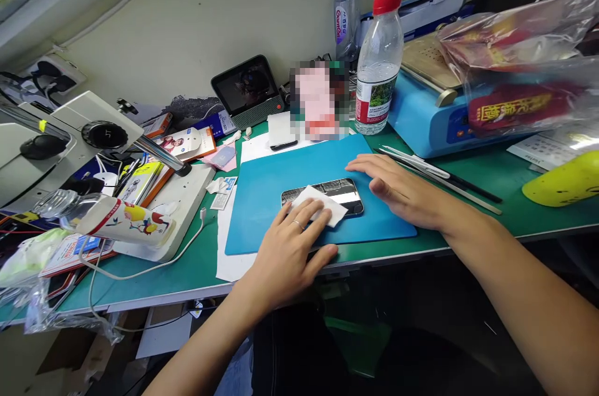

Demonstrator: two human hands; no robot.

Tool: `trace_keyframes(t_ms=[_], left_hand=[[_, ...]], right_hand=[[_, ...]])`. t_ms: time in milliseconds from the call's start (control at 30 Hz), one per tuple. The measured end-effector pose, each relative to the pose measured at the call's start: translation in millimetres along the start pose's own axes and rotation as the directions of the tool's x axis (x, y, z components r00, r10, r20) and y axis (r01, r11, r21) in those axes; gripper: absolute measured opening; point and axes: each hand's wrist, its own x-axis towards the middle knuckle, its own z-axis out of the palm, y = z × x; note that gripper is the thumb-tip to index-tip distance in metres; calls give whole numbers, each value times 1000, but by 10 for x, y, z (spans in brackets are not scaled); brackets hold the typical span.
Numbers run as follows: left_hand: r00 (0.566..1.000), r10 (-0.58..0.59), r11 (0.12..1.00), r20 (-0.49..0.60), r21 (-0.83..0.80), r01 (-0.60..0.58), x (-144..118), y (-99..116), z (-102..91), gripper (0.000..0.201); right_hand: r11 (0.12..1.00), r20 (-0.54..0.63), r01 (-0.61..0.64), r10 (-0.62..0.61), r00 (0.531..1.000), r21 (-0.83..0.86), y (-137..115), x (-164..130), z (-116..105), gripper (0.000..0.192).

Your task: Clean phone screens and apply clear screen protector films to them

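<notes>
A smartphone [352, 198] with a dark, shiny face lies on the blue mat [262, 171]. Over its middle and lower edge is a folded white wipe [336, 211]. My left hand [299, 237] rests its spread fingertips on the wipe, pressing it against the phone; the thumb stands apart and no pinch shows. The phone's left part is partly hidden by the wipe and fingers. At the phone's right end, my right hand [397, 190] is stretched out over the mat, fingers extended and holding nothing. Whether its edge touches the mat I cannot tell.
Tweezers and thin tools [444, 178] lie right of the mat, before a blue machine [421, 115]. A red-capped bottle [378, 72] and a small display [248, 90] stand behind. At left are a microscope stand [182, 196], a tilted clear bottle [126, 220] and a white cable [187, 248].
</notes>
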Motion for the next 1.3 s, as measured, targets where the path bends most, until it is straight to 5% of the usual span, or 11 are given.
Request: trace_keyframes(t_ms=[267,433,700,1000,1300], left_hand=[[995,93,995,21,-50,-92,334,197,15,43],[995,90,996,49,-5,-89,192,123,-20,43],[994,-79,995,71,69,74,-103,-14,-104,45],[1000,2,1000,1,-24,-2,356,226,64,46],[998,-65,998,5,-9,65,603,214,82,49]], right_hand=[[1000,2,-9,9,1000,-13,-29,9,-14,88],[1000,6,-7,7,1000,-2,-33,2,-20,89],[999,19,-18,17,1000,35,2,-38,-29,83],[1000,-22,-1,2,1000,18,14,-16,-32,88],[999,-24,-20,21,999,28,50,-23,-8,85]])
